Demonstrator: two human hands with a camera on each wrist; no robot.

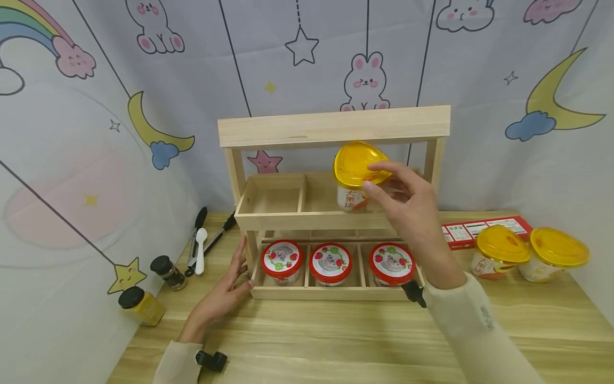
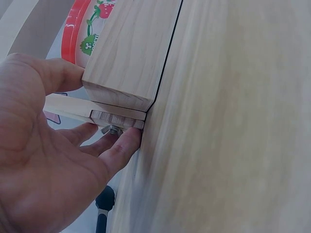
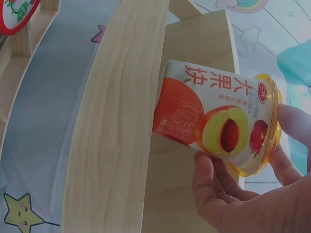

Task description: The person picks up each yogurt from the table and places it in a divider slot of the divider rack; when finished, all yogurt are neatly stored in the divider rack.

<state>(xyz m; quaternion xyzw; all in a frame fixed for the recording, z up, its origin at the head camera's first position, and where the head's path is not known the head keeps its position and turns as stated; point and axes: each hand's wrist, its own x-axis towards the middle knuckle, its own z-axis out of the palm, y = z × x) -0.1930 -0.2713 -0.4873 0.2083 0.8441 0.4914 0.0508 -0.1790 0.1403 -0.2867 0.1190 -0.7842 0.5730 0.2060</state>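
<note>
From my remote feed, I saw the right hand [image 1: 408,197] grasping a yellow-lidded fruit cup [image 1: 357,176], thumb and fingers pinching its lid near the middle of the head view. The cup sat over the upper tray [image 1: 316,221] of a wooden rack [image 1: 336,127], its base just behind the tray's front wall; I could not tell whether it touched the tray floor. My right wrist view showed a halved peach printed on its label.

The left hand [image 1: 223,296], at the lower left of the rack, had hold of the rack's corner, thumb against the front end and fingers against the outer side, beside a wing nut [image 2: 112,130].

Below the cup, 3 red-lidded cups [image 1: 330,262] stood in 3 compartments of the lower tray [image 1: 312,294], 1 in each.

At the right of the frame, 2 other yellow-lidded cups [image 1: 499,250] stood side by side near a red box [image 1: 455,242]. Left of the rack lay tongs [image 1: 200,218] and a white spoon [image 1: 200,255], with a black-capped spice jar [image 1: 171,276] and a yellow jar [image 1: 150,312] toward the lower left. A cartoon-printed curtain [image 1: 316,85] filled the upper frame.
</note>
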